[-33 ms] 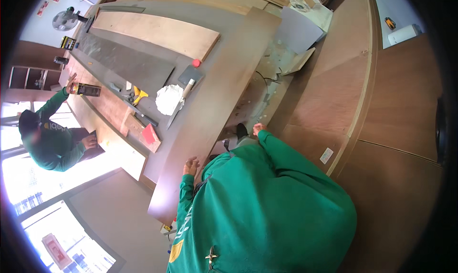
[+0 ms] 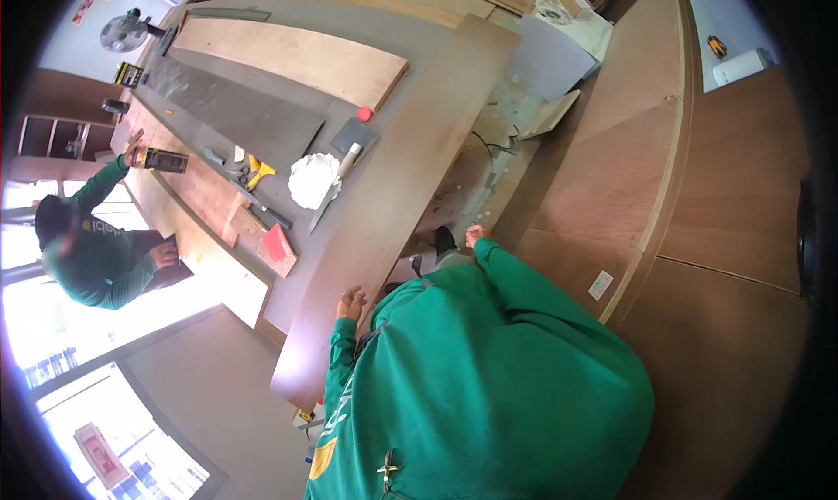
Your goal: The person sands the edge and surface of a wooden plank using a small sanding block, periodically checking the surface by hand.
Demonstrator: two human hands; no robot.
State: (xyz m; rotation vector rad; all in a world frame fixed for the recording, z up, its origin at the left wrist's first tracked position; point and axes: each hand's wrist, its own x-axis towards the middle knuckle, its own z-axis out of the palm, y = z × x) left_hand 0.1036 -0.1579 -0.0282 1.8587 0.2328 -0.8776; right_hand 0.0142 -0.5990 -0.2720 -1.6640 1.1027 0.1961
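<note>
My left hand (image 2: 352, 303) is at the near edge of a long brown board (image 2: 393, 172) lying along the bench. Its fingers are loosely bent and apart, with nothing seen in them; whether they touch the board I cannot tell. Low in front of my body, my right hand (image 2: 475, 235) has its fingers curled closed above the floor. Anything inside it is too small to make out. Across the board from my hands lie a crumpled white cloth (image 2: 314, 181), a handsaw (image 2: 334, 188) with a pale handle, and a red block (image 2: 278, 243) on a wood piece.
A co-worker (image 2: 96, 247) in green stands across the bench, one hand at a dark can (image 2: 161, 160). A pale plank (image 2: 292, 55), a dark sheet (image 2: 236, 103) and a yellow tool (image 2: 259, 172) lie on the bench. Wooden panels (image 2: 602, 168) rise on my right.
</note>
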